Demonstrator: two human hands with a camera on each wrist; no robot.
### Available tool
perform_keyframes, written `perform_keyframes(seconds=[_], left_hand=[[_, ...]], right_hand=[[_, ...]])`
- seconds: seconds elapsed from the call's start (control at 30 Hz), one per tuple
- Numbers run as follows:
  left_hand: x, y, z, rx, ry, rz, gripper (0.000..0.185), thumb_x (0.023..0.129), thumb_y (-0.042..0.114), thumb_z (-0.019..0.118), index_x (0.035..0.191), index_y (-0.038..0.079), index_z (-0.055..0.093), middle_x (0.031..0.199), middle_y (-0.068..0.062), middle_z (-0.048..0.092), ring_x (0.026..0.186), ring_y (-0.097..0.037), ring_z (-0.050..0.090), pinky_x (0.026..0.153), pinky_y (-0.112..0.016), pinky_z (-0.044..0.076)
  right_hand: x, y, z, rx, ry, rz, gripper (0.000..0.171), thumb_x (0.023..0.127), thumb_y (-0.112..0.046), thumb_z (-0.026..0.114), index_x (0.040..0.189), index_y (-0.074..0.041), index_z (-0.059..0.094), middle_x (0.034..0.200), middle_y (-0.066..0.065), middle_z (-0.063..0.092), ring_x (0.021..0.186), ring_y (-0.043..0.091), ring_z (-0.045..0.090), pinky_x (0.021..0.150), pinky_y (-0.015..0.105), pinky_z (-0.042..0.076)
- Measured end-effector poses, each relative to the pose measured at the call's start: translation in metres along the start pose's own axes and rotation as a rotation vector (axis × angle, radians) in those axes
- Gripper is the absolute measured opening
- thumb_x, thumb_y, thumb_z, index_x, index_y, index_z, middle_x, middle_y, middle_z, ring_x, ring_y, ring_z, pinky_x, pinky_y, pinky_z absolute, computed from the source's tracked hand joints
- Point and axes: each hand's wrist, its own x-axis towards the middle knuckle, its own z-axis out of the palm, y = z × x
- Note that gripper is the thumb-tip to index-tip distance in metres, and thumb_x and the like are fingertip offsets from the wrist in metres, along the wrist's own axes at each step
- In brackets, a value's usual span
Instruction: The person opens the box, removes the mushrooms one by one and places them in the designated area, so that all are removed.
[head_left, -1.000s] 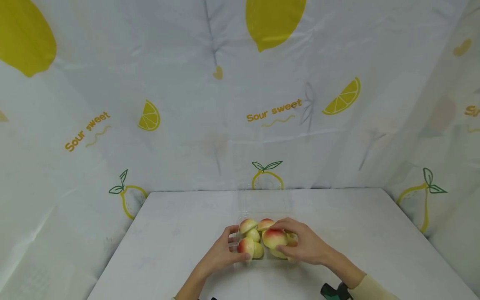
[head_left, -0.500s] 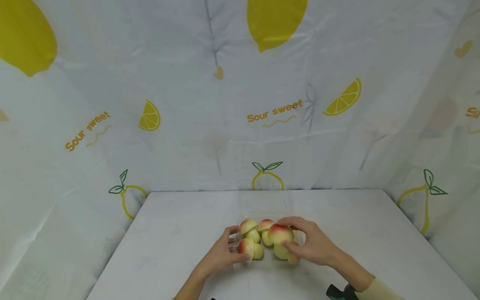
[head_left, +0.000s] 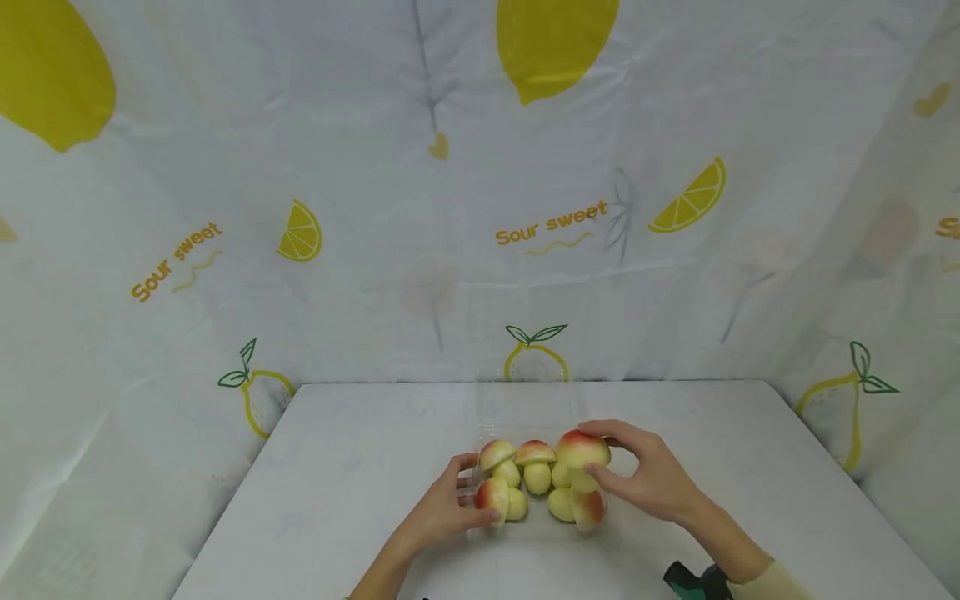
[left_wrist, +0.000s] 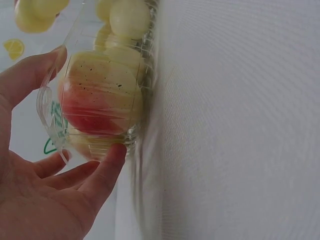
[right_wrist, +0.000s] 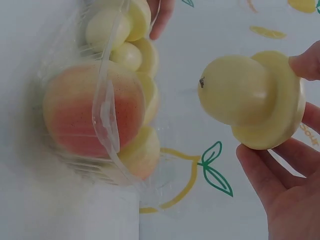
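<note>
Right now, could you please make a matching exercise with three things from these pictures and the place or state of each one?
Things:
1. left hand
2. right hand
3. clear box

States:
a. holds a mushroom-shaped toy above the table
b. lies on the table, filled with toys
c. steadies the box at its left end

Pairs: 1-c, 2-a, 3-b

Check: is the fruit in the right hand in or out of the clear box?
Out: the right hand holds the fruit clear of the clear box.
</note>
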Motion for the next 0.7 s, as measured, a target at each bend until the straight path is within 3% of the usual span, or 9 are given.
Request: perform_keyframes(seconds=[0.7], left_hand=[[-0.001,0.0,0.0,0.026,0.008,0.015,0.09,0.082,0.032,0.087,0.151,0.005,0.035,0.152,-0.021,0.041,0.125,-0.039,0.055,0.1,-0.053,0.05]], right_hand=[[0.0,0.008,-0.035,-0.055,0.088,0.033,0.049,0.077,0.011,0.081,0.121,-0.008,0.069,0.118,0.003,0.066,0.108,0.007,0.06,0.092,0.013,0.05]])
